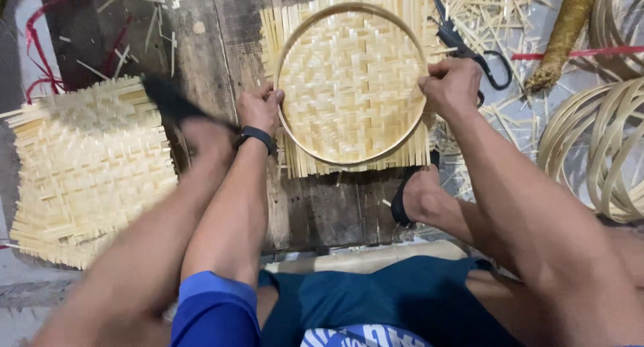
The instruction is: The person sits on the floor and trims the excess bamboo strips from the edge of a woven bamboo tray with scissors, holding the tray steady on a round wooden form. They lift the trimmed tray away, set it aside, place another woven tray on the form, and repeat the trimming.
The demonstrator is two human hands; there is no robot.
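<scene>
Pressing a round bamboo hoop (290, 45) down onto a square woven bamboo mat (349, 85), as seen from the head camera: the left hand (259, 109) pinches the hoop's left rim with a narrow grip, and the right hand (451, 86) clamps the right rim, fingers curled closed over it. The mat lies on dark wooden planks (221, 38), its loose strip ends fringing out past the hoop on all sides. To seat the hoop well, the judgement is that both hands should bear down evenly, keeping the ring centred on the weave. A second woven mat (87, 166) rests at the left; black-handled scissors (469, 48) lie just beyond the right hand among bamboo offcuts (496, 5); spare bamboo rings (604, 145) are stacked at the right. No packages, labels or signs are visible.
</scene>
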